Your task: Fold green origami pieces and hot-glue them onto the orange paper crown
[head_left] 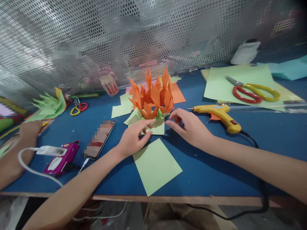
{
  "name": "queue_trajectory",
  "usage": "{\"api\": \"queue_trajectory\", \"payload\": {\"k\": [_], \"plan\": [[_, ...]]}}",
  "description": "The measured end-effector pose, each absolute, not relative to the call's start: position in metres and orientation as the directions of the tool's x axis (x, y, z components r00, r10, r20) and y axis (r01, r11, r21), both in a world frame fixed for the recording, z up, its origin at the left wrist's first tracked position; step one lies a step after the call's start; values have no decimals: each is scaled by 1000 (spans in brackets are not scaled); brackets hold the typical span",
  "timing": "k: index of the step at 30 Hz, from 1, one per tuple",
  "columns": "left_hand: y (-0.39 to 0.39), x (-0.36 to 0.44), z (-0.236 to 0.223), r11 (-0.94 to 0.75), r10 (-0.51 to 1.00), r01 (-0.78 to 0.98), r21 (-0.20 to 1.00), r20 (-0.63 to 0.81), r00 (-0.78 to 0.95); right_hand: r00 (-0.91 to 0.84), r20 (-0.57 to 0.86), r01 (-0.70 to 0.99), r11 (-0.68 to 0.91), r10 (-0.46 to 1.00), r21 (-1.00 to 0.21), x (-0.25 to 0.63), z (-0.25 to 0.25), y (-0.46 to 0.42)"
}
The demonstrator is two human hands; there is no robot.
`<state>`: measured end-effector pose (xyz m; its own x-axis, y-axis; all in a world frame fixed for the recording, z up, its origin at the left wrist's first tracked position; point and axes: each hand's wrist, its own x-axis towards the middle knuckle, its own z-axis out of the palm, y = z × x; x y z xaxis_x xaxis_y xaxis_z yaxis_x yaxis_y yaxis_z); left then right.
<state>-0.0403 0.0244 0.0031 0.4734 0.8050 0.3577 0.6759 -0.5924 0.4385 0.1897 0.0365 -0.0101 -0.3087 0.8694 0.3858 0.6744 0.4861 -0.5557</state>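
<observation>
An orange folded-paper piece with pointed petals (pixel 153 95) stands on the blue table, with small green folded bits at its base. Pale green paper sheets (pixel 158 128) lie under its front. My left hand (pixel 135 135) rests at the front left of it, fingers apart over those sheets, holding nothing visible. To the right, my right hand (pixel 188 126) hovers near the piece with curled, parted fingers and nothing between thumb and fingers. A square pale green paper (pixel 157 166) lies flat on the table just in front of my left hand.
On the right lie a yellow glue gun (pixel 218 115) and large scissors (pixel 254 92) on green paper (pixel 216 83). Leftward are a phone (pixel 102 137), a purple item (pixel 62 158) with a white cable, and small scissors (pixel 79 107). Another person's hand (pixel 30 129) rests at far left.
</observation>
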Motion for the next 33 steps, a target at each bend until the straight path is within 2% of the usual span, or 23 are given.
{"api": "queue_trajectory", "payload": {"k": [3, 5, 12, 18, 24, 33], "plan": [[32, -45, 11, -511, 834, 715, 478, 478, 276, -283, 400, 696, 473, 872, -539, 192, -5, 44], [39, -50, 17, -456, 855, 741, 492, 474, 211, -281, 397, 716, 467, 873, -519, 191, -1, 49], [63, -56, 28, -352, 928, 807, 475, 292, 232, -243, 436, 803, 432, 867, -412, 168, 1, 70], [75, -48, 29, -314, 943, 840, 442, 248, 222, -246, 489, 826, 445, 837, -346, 164, -5, 75], [74, -38, 37, -277, 955, 879, 388, 207, 210, -226, 470, 831, 420, 854, -365, 166, -5, 74], [76, -23, 48, -229, 973, 905, 360, 90, 210, -221, 353, 787, 380, 909, -486, 170, -13, 80]]}}
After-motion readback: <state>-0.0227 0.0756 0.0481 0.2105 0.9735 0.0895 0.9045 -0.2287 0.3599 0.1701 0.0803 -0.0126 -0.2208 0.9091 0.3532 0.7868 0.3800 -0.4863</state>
